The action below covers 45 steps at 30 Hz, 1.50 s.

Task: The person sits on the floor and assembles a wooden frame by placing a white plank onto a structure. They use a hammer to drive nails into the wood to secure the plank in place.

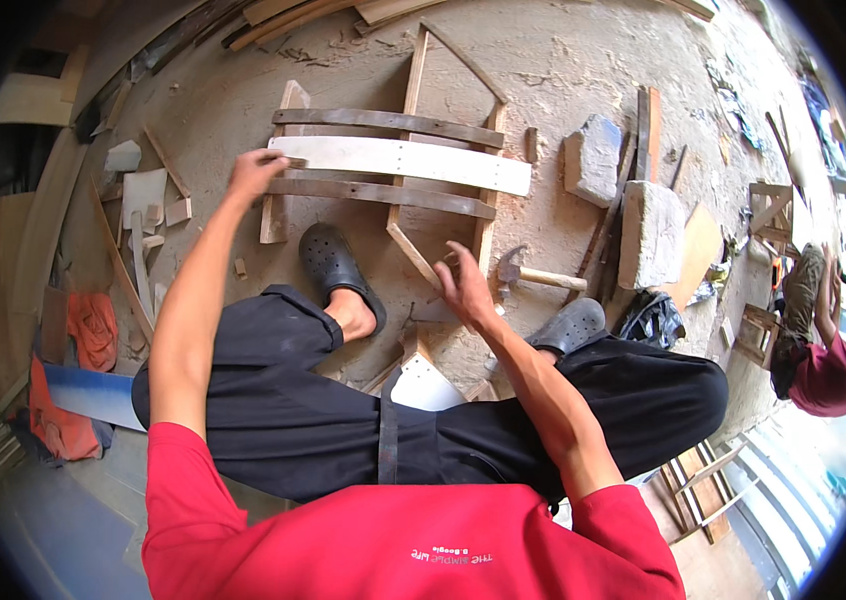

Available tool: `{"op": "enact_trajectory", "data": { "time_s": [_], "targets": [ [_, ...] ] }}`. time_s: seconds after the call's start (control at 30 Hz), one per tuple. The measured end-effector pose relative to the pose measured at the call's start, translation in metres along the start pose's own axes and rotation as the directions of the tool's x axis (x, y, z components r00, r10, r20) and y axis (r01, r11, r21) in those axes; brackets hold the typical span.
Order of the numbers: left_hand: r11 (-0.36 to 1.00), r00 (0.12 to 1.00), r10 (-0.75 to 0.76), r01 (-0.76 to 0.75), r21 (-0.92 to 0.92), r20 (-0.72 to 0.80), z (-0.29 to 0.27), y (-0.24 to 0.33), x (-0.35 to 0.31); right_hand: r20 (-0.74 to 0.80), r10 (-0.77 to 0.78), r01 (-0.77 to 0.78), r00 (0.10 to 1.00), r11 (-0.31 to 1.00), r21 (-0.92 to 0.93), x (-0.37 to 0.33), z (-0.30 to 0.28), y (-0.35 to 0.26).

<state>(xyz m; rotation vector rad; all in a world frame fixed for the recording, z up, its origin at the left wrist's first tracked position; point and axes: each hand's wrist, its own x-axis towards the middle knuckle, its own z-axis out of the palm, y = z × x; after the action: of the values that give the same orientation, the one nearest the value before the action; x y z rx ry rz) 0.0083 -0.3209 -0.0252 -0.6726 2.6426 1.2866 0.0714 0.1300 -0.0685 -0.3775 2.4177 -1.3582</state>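
A small wooden frame [412,88] lies on the ground in front of me, with several posts joined by curved slats. Two of these are dark slats [373,190], and between them runs a white slat [358,152] that reaches past the right post. At its left end, my left hand [255,175] has its fingers closed on the white slat's edge; a small dark shape by the fingertips is too blurred to name. My right hand [468,288] hovers with bent, spread fingers beside a slanting wooden strip [413,250], apparently holding nothing. Right of it lies a claw hammer [543,277] with a wooden handle.
Two pale blocks [593,160] and several wood strips [649,130] lie to the right. Offcuts [146,200] and an orange cloth [93,330] are at left. Between my legs sits a white-faced wooden piece [423,385]. Another person [828,375] crouches at far right.
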Motion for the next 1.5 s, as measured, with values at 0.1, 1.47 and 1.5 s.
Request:
{"op": "enact_trajectory", "data": {
  "time_s": [0.1,1.47,1.5],
  "targets": [
    [0.988,0.986,0.150,-0.152,0.023,0.072,0.074,0.064,-0.010,-0.250,0.180,-0.152,0.951,0.980,0.127,0.024,-0.026,-0.008],
    [0.607,0.748,0.641,-0.632,0.481,0.173,0.258,0.170,-0.067,-0.295,0.524,-0.390,0.799,0.825,0.409,0.108,-0.075,0.037],
    [0.621,0.757,0.632,-0.622,0.477,0.165,0.259,0.168,-0.066,-0.295,0.518,-0.383,0.803,0.828,0.410,0.108,-0.075,0.038]
  ]
}}
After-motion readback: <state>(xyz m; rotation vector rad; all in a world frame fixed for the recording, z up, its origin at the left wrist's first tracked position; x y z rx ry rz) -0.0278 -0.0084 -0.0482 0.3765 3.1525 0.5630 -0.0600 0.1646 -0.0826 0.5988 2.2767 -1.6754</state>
